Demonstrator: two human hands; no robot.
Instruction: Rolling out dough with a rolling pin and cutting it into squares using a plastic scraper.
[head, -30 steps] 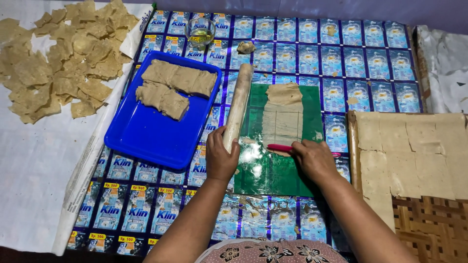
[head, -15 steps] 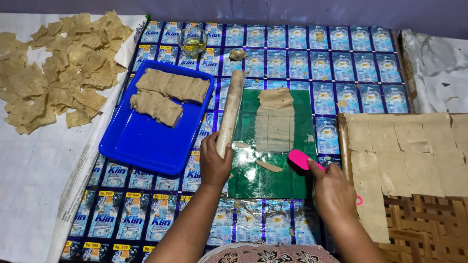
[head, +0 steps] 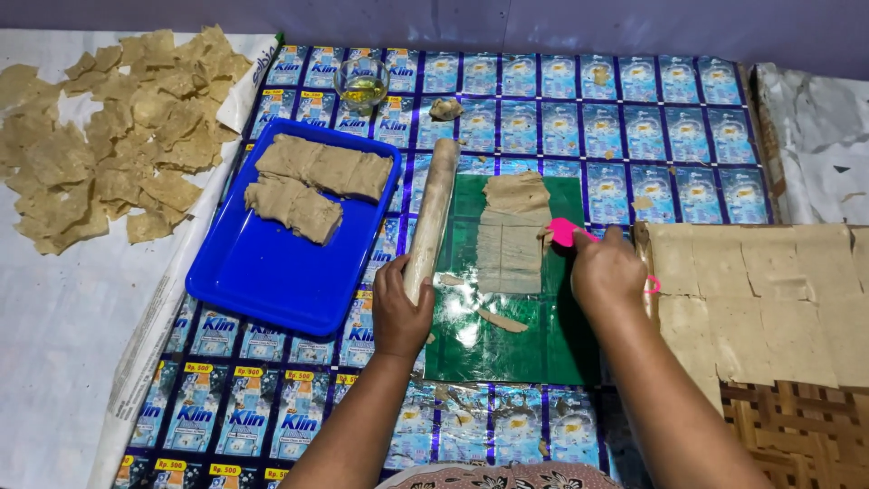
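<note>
While the left hand [head: 401,312] wraps its fingers closed around the near end of a long pale wooden rolling pin [head: 432,215] lying along the left edge of a shiny green plastic sheet [head: 507,335], the right hand [head: 608,270] is closed on a small pink plastic cutter [head: 563,232] held at the right edge of a thin tan strip of rolled dough [head: 512,232]. That strip lies on the green sheet and already shows cut lines across it, with a loose offcut [head: 501,320] near its lower end. Thicker uncut dough slabs [head: 312,184] wait in a blue rectangular plastic tray [head: 272,281]; cut squares [head: 778,299] lie laid out on the right and a heap of pieces [head: 109,136] at far left, so much appears done, some remains.
</note>
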